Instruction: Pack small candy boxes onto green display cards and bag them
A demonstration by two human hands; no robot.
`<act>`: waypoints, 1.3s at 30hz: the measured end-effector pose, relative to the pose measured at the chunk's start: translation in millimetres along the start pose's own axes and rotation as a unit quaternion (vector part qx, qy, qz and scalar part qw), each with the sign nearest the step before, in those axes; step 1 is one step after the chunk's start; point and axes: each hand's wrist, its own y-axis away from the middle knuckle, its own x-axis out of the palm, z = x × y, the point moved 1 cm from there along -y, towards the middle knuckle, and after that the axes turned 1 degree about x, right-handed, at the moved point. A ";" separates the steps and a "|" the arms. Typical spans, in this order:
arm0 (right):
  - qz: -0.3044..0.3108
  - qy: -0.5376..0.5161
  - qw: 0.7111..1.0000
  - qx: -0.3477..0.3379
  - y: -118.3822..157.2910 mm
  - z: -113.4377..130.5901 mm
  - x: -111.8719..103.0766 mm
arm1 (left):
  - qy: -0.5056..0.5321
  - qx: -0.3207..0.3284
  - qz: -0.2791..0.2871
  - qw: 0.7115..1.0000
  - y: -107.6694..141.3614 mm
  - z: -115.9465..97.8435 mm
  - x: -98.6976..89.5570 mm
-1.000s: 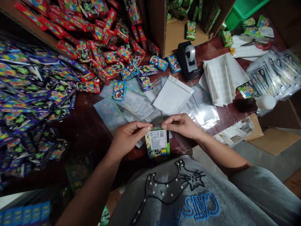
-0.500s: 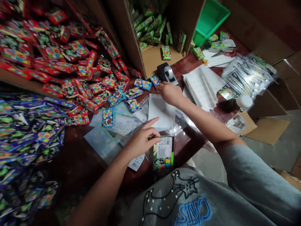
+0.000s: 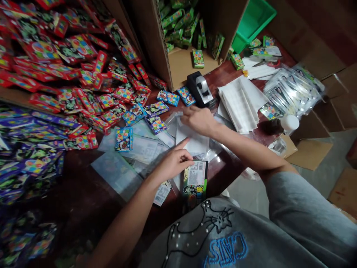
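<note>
My left hand (image 3: 174, 163) pinches the top edge of a green and black printed card (image 3: 195, 182) with a white label, near my shirt; its index finger points forward. My right hand (image 3: 199, 121) is over the upper part of a white sheet (image 3: 192, 139), fingers bent down and blurred, so what they hold, if anything, is hidden. Just beyond it stand a black tape dispenser (image 3: 202, 89) and a blue candy box (image 3: 186, 96). Clear plastic bags (image 3: 117, 173) with labels lie left of my left hand, a blue box (image 3: 124, 139) on top of them.
Red boxes (image 3: 75, 48) heap at the left above purple ones (image 3: 33, 163). A carton (image 3: 181, 70) holds green boxes. At the right are a green bin (image 3: 251, 26), folded white papers (image 3: 240, 104), packed bags (image 3: 292, 91) and a white-capped bottle (image 3: 290, 123).
My right hand has drawn back from the blue box by the tape dispenser toward me, over the white sheet. My left hand stays at the card. The view has shifted slightly.
</note>
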 end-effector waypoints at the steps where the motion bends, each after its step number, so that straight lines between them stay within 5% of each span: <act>1: -0.002 -0.013 1.000 -0.023 14.8 5.9 1.3 | 0.001 0.002 -0.004 1.000 0.7 -0.2 0.0; 4: -0.022 -0.174 0.982 -0.068 60.0 13.4 -1.0 | -0.002 0.008 -0.026 1.000 6.4 -0.7 -0.4; 9: 0.115 -0.547 0.820 -0.127 103.9 7.3 -4.5 | 0.073 -0.001 -0.014 0.997 20.0 -4.4 1.8; 11: 0.118 -0.577 0.800 -0.119 106.2 4.2 -1.5 | 0.096 -0.016 -0.004 0.995 24.2 -6.6 3.7; 16: -0.038 -0.501 0.862 -0.064 89.7 -11.3 7.1 | -0.017 0.005 -0.038 0.999 30.1 -17.6 6.1; 21: -0.097 -0.422 0.899 -0.071 73.2 -18.7 7.0 | -0.133 0.044 -0.045 0.989 14.6 -21.9 9.7; 24: -0.070 -0.458 0.882 -0.088 77.1 -16.3 2.5 | -0.130 0.031 -0.035 0.990 8.2 -16.8 10.8; 29: 0.091 -0.513 0.848 -0.097 96.7 -6.0 9.7 | -0.081 0.064 -0.074 0.992 21.8 -14.4 10.1; 32: 0.134 -0.528 0.833 -0.093 102.2 3.0 19.1 | -0.047 0.071 -0.074 0.994 29.4 -16.5 10.9; 36: 0.129 -0.469 0.870 -0.078 105.0 13.0 22.4 | -0.027 0.049 -0.070 0.996 33.1 -19.4 12.3; 39: 0.050 -0.375 0.924 -0.053 114.7 22.7 19.0 | -0.020 0.037 -0.084 0.996 36.5 -20.7 11.3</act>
